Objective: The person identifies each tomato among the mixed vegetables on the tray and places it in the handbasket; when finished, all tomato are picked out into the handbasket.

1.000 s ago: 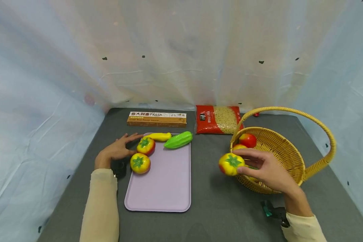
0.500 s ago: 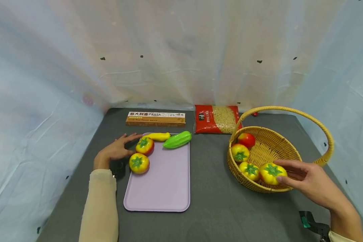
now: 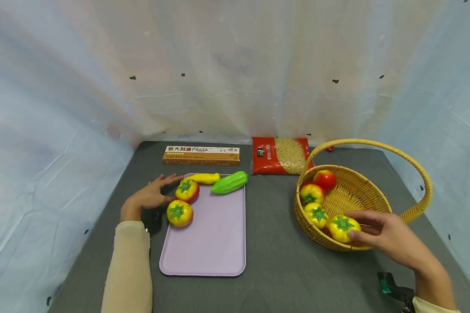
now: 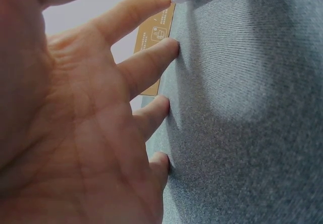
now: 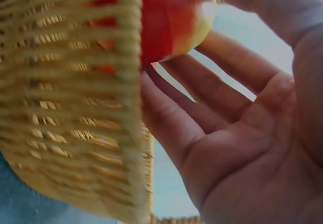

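My right hand (image 3: 393, 239) holds a yellow-and-red toy tomato (image 3: 342, 228) with a green star-shaped top, between thumb and fingers, inside the front of the wicker basket (image 3: 364, 191). In the right wrist view the toy tomato (image 5: 176, 22) overlaps the basket's rim, fingers beneath it. Two similar toy tomatoes and a red round fruit (image 3: 324, 180) lie along the basket's left side. My left hand (image 3: 149, 195) rests with spread fingers at the upper left edge of the lilac tray (image 3: 215, 243). Beside it on the tray are two toy tomatoes (image 3: 180, 213).
A yellow elongated vegetable (image 3: 203, 178) and a green ridged one (image 3: 229, 182) lie at the tray's far end. Behind stand a pasta box (image 3: 201, 155) and a red bag of pasta (image 3: 282, 155). The basket's tall handle (image 3: 413, 167) arches over its opening.
My right hand has carried the toy tomato from the basket's left side over into its front part, lastly shifting slightly left. Fruits in the basket have shifted a little. The left hand stays put.
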{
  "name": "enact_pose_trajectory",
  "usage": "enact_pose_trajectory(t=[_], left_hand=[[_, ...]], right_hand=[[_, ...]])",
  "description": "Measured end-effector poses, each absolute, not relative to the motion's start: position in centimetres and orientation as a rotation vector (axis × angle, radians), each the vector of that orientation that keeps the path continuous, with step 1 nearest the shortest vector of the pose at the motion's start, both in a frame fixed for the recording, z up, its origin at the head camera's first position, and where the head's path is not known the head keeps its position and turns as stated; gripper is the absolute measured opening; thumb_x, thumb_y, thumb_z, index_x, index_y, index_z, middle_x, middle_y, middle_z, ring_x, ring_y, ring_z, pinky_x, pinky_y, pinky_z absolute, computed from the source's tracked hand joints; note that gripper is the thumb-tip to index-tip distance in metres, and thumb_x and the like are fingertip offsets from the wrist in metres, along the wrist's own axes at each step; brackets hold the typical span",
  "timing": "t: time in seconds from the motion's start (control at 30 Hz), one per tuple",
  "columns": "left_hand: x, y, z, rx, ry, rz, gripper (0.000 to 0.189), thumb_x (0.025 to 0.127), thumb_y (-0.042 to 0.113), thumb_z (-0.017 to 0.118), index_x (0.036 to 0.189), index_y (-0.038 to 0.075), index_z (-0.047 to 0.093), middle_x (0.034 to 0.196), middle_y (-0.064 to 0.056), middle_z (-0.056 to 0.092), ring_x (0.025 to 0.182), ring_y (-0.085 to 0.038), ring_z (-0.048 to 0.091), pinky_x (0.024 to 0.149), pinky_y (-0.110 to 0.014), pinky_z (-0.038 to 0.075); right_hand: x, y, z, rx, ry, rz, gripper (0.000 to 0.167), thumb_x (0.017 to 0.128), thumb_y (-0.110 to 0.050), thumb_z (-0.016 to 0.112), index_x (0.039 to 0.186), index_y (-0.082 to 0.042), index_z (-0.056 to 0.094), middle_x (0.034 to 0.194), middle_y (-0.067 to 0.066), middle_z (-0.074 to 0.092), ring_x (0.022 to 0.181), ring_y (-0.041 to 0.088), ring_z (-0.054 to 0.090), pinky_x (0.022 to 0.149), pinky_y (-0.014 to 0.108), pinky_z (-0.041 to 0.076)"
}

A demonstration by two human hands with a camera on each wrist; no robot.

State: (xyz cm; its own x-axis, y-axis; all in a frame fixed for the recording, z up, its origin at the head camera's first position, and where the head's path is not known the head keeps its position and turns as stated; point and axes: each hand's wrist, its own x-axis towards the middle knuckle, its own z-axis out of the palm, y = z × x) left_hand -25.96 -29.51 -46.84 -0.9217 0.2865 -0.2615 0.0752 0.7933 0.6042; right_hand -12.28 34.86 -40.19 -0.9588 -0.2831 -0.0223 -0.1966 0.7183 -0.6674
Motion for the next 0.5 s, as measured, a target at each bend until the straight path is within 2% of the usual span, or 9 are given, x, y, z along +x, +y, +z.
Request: enact_pose_trajectory(t=[0.37, 0.5], left_hand=[[-26.0, -29.6, -46.7, 0.292, 2.659, 0.861, 0.080, 0.097, 0.023, 0.075, 0.170, 0.021, 0.043, 0.181, -0.021, 0.023, 0.166, -0.060, 0.001, 0.124, -0.086, -0.007], [-25.9, -29.6, -46.7, 0.281, 2.648, 0.862, 0.079, 0.097, 0.023, 0.074, 0.170, 0.022, 0.043, 0.182, -0.020, 0.022, 0.166, -0.059, -0.001, 0.124, -0.086, -0.007]], right_hand=[[-13.3, 32.5, -41.3, -0.409, 2.794, -1.143, 0.044, 0.098, -0.028, 0.085, 0.139, -0.017, 0.075, 0.134, 0.010, 0.078, 0.112, -0.006, 0.072, 0.086, 0.016, 0.061], [-13.5, 32.4, -41.6, -0.398, 2.804, -1.098, 0.048, 0.096, -0.030, 0.086, 0.140, -0.014, 0.075, 0.135, 0.012, 0.078, 0.114, -0.005, 0.071, 0.088, 0.018, 0.062]])
